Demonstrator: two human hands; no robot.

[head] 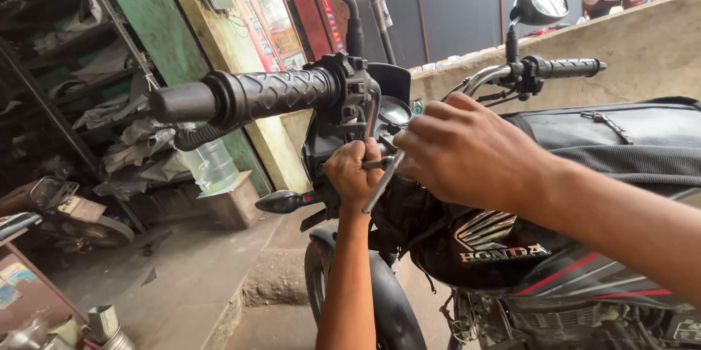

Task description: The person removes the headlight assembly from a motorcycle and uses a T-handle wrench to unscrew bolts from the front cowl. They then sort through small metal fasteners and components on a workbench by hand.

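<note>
Gripping the metal wrench [381, 178] in a closed left hand [353, 171] below the motorcycle handlebar [270, 94], right hand [464, 153] fingers curling round its upper end, steadying it.

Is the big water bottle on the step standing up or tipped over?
Standing up. The clear bottle sits upright on the block.

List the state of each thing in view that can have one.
Left hand: fist closed around a metal tool.
Right hand: gripping the T-handle wrench.
Motorcycle: leaning in the frame.
Mirror: upright on its stalk.
Plastic jug: standing on a ledge.
</note>
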